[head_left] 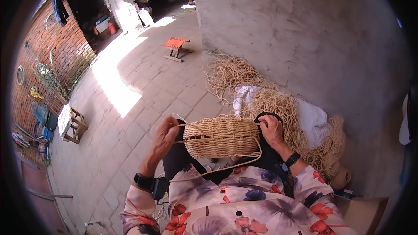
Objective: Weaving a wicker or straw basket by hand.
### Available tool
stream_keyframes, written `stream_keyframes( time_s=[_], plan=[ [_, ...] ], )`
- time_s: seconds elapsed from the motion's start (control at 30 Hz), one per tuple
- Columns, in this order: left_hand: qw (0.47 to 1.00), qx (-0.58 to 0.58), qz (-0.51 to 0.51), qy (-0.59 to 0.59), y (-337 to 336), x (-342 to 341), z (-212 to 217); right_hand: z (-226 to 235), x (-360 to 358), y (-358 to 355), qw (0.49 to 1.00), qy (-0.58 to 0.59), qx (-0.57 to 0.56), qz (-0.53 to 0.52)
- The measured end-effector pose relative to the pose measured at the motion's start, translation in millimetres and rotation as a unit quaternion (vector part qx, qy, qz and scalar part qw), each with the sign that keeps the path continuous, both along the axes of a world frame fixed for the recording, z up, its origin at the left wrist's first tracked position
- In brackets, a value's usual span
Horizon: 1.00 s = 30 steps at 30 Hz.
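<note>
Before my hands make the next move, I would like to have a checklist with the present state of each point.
1. Woven piece between both hands: ok.
2. Left hand at its left end: ok; what exactly its fingers grip: cannot tell.
3. Right hand at its right end: ok; firmness of grip: cannot tell.
4. Weave closed all over: not ok, a dark gap shows toward the left end.
5. Loose cord out of the way: not ok, it trails below the piece toward the patterned shirt.
6. Cord pile neatly coiled: not ok, it lies in tangled loops.
</note>
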<state>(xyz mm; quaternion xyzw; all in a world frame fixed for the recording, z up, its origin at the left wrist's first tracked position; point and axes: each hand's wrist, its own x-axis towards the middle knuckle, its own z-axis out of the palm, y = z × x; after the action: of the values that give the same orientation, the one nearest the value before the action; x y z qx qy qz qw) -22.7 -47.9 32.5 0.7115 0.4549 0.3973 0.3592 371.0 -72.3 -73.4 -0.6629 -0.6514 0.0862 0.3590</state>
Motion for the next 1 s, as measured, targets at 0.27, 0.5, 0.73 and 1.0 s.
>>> stream_keyframes(
  time_s=[0.27,0.5,0.73,1.0],
  plan=[
    [0.962,-0.142,-0.049,0.229,-8,-39,31,5,1,-3,0.999,-0.024,0.029,0.014],
    [0.960,-0.014,-0.088,0.265,-20,16,10,10,-4,-5,0.998,-0.050,0.029,0.008],
    [0.975,0.058,-0.013,0.215,-24,55,-3,9,-7,-4,0.996,-0.082,0.045,0.004],
    [0.867,0.051,0.203,0.452,3,-73,-48,8,-3,-11,0.994,-0.092,0.058,0.016]
  ],
)
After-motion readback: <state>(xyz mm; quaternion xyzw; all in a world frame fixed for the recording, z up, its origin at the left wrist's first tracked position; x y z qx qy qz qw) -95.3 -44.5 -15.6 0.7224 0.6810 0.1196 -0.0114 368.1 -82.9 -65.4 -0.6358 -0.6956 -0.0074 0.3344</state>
